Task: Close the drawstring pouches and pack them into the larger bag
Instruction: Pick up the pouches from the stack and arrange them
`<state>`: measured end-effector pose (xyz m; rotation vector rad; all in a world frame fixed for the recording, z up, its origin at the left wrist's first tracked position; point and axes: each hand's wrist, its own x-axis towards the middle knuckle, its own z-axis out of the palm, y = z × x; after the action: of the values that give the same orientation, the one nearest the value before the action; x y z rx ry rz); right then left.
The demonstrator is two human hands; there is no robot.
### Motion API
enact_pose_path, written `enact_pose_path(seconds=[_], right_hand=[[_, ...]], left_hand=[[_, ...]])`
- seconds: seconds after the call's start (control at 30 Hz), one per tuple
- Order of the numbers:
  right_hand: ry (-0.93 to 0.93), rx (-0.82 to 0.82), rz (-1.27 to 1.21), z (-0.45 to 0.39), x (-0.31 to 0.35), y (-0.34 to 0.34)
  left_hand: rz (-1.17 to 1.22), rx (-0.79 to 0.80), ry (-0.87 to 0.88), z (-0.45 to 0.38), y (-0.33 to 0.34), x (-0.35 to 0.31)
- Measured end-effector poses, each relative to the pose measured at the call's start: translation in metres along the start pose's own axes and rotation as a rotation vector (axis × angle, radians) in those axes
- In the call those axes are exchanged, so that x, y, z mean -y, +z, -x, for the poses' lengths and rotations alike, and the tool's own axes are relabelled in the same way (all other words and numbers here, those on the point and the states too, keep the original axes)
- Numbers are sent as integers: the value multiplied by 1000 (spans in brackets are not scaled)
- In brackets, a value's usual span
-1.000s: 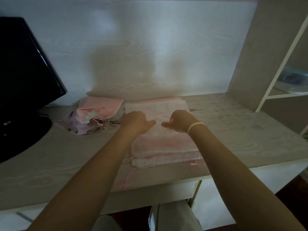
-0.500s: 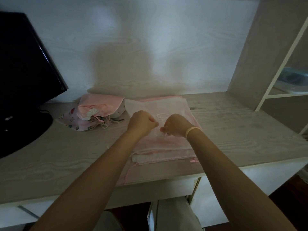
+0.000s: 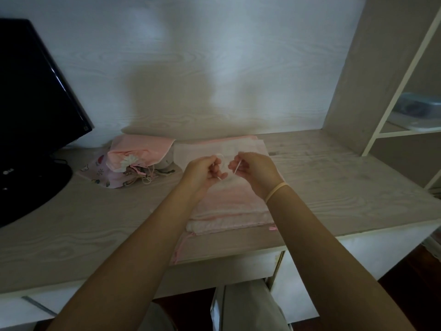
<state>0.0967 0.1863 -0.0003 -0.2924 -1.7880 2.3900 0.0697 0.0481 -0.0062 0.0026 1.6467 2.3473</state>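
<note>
At the near edge of the desk (image 3: 71, 235), a pink cloth (image 3: 181, 249) lies flat, its corner reaching the lip and a pink cord trailing along its left side. On it rests a stack of pale pink pouches (image 3: 229, 211), the gathered hem of the nearest one facing the person. To the left of the stack the desk top shows bare wood, and more bare wood lies to the right, running to the upright shelf panel (image 3: 358, 80).

Above the stack, both hands are raised close together but not touching. The left hand (image 3: 202, 174) has its fingers curled round a thin white drawstring (image 3: 236, 168), and the right hand (image 3: 256, 173) pinches the same cord (its loop shows between the two hands). The pouch they work on is pale, almost white, lying on top of the stack.

Farther back on the left sits a heap of patterned pouches (image 3: 133, 166) with loose cords, just beside the stack. A black monitor (image 3: 35, 103) stands at the far left, against the pale wall.
</note>
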Motion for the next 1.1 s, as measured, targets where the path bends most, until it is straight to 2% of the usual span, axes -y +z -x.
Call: enact_pose_path(seconds=[0.07, 0.1, 0.3, 0.43, 0.57, 0.63, 0.77, 0.97, 1.1], right_hand=[[73, 70, -265, 0, 1, 0], [95, 83, -315, 0, 0, 0], [53, 30, -22, 0, -14, 1], [-109, 70, 123, 2, 3, 1], [-295, 82, 410, 3, 20, 11], [-327, 93, 529, 2, 24, 20], [-311, 126, 729, -1, 25, 30], [-263, 144, 1123, -1, 27, 22], [-243, 121, 1313, -2, 31, 11]], left_hand=[[-49, -17, 17, 0, 1, 2], [-100, -46, 32, -1, 0, 2], [-654, -221, 205, -4, 0, 4], [-765, -126, 224, 5, 0, 0], [-748, 30, 111, 18, 11, -9], [-767, 55, 75, 22, 17, -12], [-785, 118, 122, 25, 13, -15], [-620, 104, 76, 18, 2, -15], [-566, 29, 61, 11, 0, -8]])
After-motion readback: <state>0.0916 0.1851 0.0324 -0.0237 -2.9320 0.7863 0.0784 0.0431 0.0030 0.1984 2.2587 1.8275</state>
